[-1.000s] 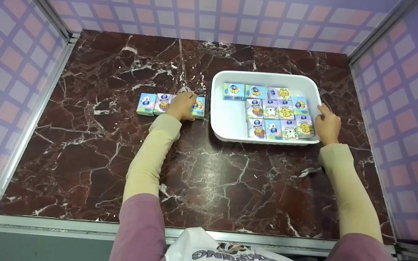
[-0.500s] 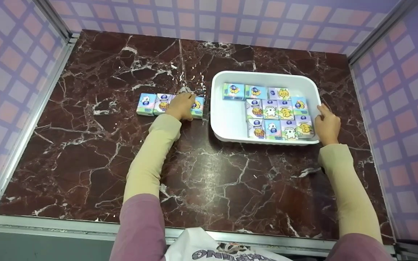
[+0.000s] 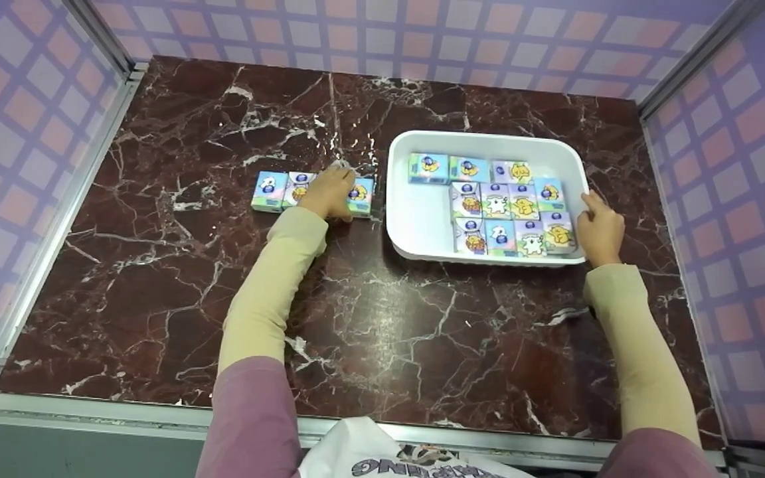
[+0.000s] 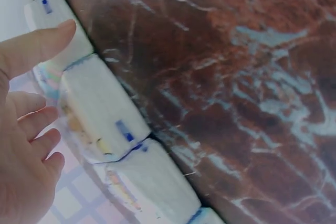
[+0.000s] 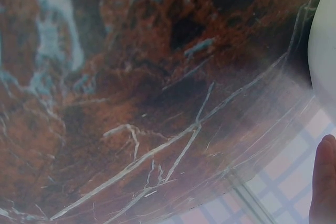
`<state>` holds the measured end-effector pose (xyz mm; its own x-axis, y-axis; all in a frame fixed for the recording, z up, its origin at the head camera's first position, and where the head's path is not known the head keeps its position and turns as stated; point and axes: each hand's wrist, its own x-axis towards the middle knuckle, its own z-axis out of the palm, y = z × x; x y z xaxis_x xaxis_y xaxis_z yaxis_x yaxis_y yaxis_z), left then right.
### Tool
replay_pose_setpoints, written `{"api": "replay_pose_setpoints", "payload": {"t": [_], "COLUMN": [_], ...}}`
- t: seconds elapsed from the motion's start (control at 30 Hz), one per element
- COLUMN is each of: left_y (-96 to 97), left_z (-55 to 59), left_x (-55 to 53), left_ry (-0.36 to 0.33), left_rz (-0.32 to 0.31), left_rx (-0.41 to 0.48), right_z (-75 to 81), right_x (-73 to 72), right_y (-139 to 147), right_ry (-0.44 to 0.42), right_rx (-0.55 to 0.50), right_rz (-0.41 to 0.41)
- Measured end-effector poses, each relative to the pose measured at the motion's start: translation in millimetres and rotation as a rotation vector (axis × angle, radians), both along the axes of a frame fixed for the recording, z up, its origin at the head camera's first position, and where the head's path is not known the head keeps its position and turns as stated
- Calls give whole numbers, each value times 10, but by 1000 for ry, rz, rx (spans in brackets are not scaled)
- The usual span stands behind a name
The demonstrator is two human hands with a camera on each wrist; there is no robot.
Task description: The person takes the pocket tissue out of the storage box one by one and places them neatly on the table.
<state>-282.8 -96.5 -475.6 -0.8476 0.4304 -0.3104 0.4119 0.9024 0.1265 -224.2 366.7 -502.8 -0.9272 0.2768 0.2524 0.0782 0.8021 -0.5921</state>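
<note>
My left hand (image 3: pixel 329 192) lies over a row of small, cartoon-printed tissue packs on the marble tabletop. A blue pack (image 3: pixel 268 191) forms the row's left end; another pack (image 3: pixel 360 196) lies at its right end. In the left wrist view the thumb (image 4: pixel 60 38) reaches across the white side of the end pack, with the other fingers loosely bent over the row; their contact is partly hidden. My right hand (image 3: pixel 600 229) grips the right rim of a white plastic tub (image 3: pixel 419 226). Only a fingertip (image 5: pixel 326 177) of it shows in the right wrist view.
Inside the tub several tissue packs (image 3: pixel 495 202) lie in three rows, to the right and back. Dark red marble (image 3: pixel 369 332) surrounds tub and row. Checked purple panels (image 3: pixel 382 40) stand at the back and both sides, with a metal rail (image 3: pixel 123 415) along the front.
The row's right-end pack has shifted slightly left, against its neighbours. My left hand has moved a little left with it. The right hand and tub stay where they were.
</note>
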Motion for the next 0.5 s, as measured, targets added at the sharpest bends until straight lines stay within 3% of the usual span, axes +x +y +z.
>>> {"api": "replay_pose_setpoints", "payload": {"t": [0.1, 0.27, 0.5], "left_y": [12, 59, 202], "left_z": [66, 164, 300], "left_x": [18, 49, 125], "left_ry": [-23, -5, 108], "left_rz": [0, -9, -42], "left_rx": [4, 38, 74], "right_z": [0, 0, -3], "right_x": [2, 5, 10], "right_y": [2, 4, 9], "right_ry": [-12, -35, -5], "right_rx": [-4, -12, -12], "right_rz": [-5, -5, 10]}}
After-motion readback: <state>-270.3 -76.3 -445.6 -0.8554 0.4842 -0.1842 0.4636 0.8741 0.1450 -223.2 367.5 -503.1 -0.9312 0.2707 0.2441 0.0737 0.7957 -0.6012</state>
